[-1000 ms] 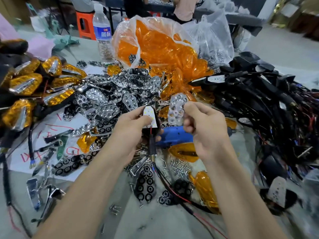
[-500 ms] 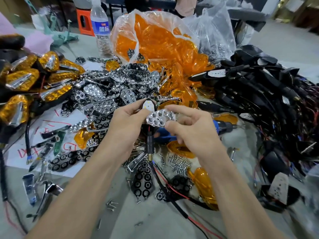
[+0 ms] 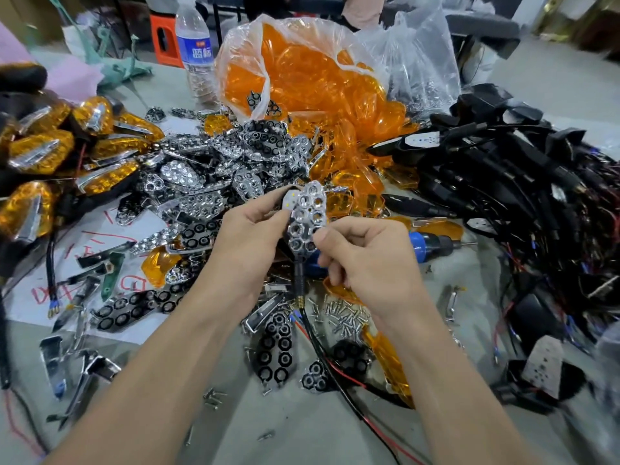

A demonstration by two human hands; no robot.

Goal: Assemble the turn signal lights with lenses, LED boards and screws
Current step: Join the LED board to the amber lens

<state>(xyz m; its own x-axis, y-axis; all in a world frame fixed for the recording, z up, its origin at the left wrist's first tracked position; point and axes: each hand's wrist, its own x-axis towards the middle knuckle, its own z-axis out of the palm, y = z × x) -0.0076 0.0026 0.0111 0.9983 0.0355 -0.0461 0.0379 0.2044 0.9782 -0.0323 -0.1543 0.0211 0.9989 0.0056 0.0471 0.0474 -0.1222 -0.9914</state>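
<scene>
Head view: above the bench [image 3: 302, 434], the left grip [image 3: 248, 236] curls round a wired housing [image 3: 299, 275] bearing the white LED board [image 3: 289, 201]; the right grip [image 3: 362, 260] pinches a chrome reflector [image 3: 307, 216] onto it. Its cells should sit squarely over the board before pressing down.

Left hand [image 3: 248, 236], right hand [image 3: 365, 260], fingers curled

This is a small assembly workshop. The worktable [image 3: 302, 437] is buried in batch parts: a clear bag of orange lenses [image 3: 302, 78] at the far side, a heap of chrome reflectors [image 3: 201, 182] in the middle, wired black housings [image 3: 520, 182] piled on the right and finished amber lights [image 3: 43, 152] on the left. Loose screws [image 3: 349, 317] and a blue electric screwdriver [image 3: 426, 246] lie nearby.
</scene>
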